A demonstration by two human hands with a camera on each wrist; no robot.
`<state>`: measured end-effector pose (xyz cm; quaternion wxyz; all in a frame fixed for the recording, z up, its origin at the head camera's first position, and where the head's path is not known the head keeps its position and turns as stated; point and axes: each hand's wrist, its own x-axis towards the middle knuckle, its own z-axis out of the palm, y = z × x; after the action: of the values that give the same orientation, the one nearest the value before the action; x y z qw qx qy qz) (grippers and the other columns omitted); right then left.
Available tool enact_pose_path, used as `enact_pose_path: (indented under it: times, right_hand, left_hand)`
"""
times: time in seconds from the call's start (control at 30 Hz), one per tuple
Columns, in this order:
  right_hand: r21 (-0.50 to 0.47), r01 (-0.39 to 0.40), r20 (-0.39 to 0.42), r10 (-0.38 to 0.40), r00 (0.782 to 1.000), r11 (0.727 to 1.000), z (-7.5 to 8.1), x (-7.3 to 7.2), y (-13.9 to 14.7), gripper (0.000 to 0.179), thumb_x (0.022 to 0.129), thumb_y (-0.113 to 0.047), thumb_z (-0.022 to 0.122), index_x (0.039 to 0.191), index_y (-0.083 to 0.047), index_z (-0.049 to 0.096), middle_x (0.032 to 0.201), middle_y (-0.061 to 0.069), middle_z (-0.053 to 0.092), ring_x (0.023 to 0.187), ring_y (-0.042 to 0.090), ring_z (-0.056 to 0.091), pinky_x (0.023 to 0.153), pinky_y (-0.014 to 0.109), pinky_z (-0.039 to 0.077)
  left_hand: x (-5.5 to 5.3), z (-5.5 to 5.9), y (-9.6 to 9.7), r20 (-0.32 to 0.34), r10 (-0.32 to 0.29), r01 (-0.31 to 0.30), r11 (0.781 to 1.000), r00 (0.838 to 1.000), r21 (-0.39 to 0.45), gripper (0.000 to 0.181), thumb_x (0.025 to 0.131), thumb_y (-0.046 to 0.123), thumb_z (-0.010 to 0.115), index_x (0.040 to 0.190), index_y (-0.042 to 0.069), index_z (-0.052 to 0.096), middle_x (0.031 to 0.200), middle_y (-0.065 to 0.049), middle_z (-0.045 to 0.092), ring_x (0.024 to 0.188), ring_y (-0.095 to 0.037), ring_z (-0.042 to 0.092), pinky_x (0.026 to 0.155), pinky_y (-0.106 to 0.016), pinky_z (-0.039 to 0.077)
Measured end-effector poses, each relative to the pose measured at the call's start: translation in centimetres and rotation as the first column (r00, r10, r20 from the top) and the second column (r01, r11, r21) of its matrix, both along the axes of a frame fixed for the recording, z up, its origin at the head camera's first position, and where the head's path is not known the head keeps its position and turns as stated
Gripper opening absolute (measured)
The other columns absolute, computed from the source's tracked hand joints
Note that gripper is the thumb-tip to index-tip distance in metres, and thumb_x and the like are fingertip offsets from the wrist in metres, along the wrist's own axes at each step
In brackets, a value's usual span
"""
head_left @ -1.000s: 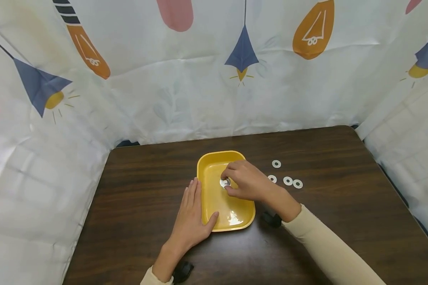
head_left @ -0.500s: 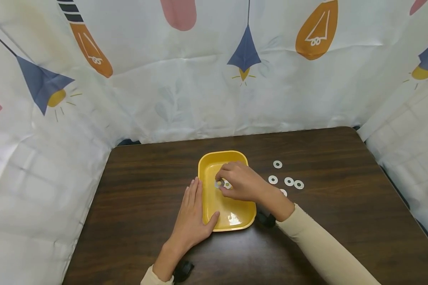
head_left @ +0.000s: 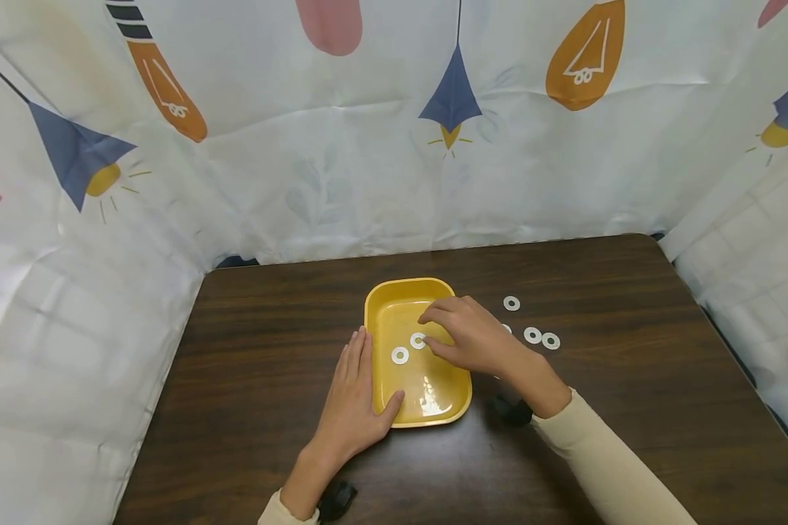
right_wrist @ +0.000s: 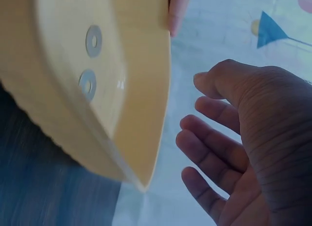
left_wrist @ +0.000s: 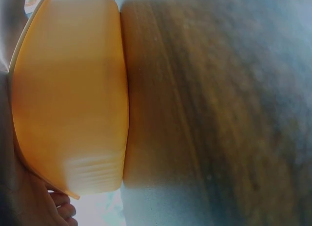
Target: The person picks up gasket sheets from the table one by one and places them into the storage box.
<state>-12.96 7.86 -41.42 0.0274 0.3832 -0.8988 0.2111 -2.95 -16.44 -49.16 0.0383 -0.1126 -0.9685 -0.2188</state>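
Observation:
A yellow rectangular tray (head_left: 386, 405) stands on the dark wooden table; its outer wall (left_wrist: 73, 99) fills much of the left wrist view. Two flat metal washers lie in it: a left washer (head_left: 400, 355) and a right washer (head_left: 417, 340). My left hand (head_left: 351, 405) rests along the tray's left rim, fingers straight, thumb over the near edge. Above the tray's right side hovers my right hand (head_left: 469, 335), holding nothing. In the right wrist view its fingers (right_wrist: 209, 143) are loosely bent and apart from the thumb.
To the right of the tray several more washers lie on the table (head_left: 604, 306), among them a far washer (head_left: 511, 303) and a close pair (head_left: 541, 338). My right hand and forearm partly cover others. A patterned white curtain (head_left: 368, 182) hangs behind the table.
My right hand has let go of a washer, which now lies in the tray beside another, and has drawn back to the right. The left hand has stayed on the rim.

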Motion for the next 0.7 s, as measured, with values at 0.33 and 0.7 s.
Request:
enact_pose_path:
  times: [0.33,0.7]
  right_hand:
    - [0.003,0.131,0.055,-0.131,0.990,0.991,-1.5,0.9,3.5,0.025,0.092,-0.018,0.082,0.115,-0.010,0.078,0.113,0.007,0.072,0.101,0.024,0.066,0.093,0.046,0.059]
    - [-0.016,0.243,0.074,-0.242,0.968,0.970,-3.2,2.9,6.7,0.026,0.091,-0.015,0.081,0.117,-0.009,0.077,0.115,0.007,0.070,0.105,0.027,0.068,0.094,0.052,0.058]
  left_hand:
    - [0.0,-0.1,0.0,-0.033,0.004,-0.004,1.000,0.999,0.001,0.105,0.091,0.050,0.069,0.168,-0.001,0.018,0.179,-0.014,0.014,0.166,-0.031,0.019,0.133,-0.052,0.024]
    - [0.2,-0.2,0.0,-0.053,0.003,-0.002,1.000,0.999,0.015,0.104,0.092,0.050,0.070,0.167,-0.001,0.020,0.179,-0.015,0.016,0.166,-0.031,0.020,0.137,-0.035,0.008]
